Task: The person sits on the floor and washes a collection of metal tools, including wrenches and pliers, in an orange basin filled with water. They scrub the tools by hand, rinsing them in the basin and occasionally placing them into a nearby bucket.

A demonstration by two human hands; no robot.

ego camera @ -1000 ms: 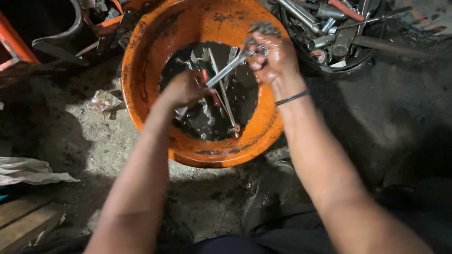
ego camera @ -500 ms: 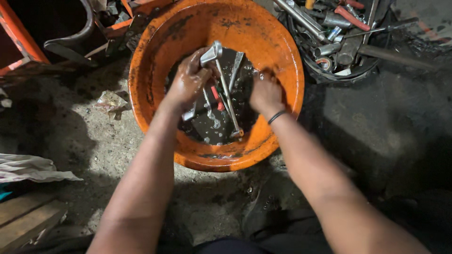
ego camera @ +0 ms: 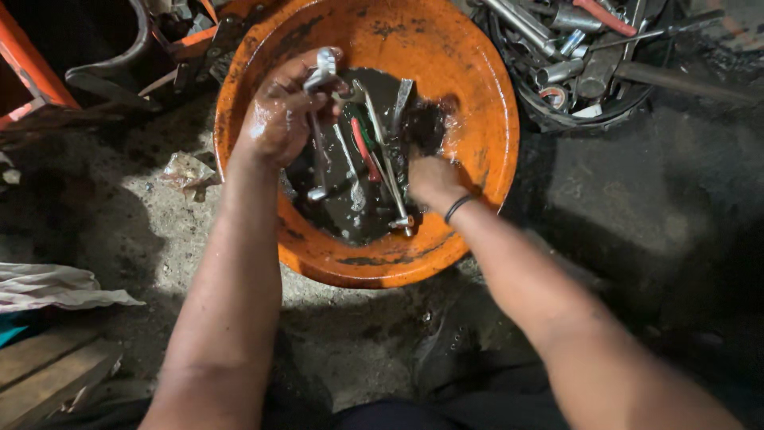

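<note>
Basin (ego camera: 477,103), orange, sits on a grimy floor (ego camera: 143,231), holding dark oily liquid (ego camera: 334,207) and several wrenches (ego camera: 382,159). Left hand (ego camera: 278,119), wet, is curled closed around a wrench (ego camera: 322,68) lifted above the liquid at the basin's upper left. Right hand (ego camera: 430,171) is dipped in the liquid at the right side, fingers submerged, so its grip can't be told; a black band (ego camera: 459,207) is on the wrist. Tyre (ego camera: 573,111) full of tools lies upper right, rag (ego camera: 56,287) at left.
</note>
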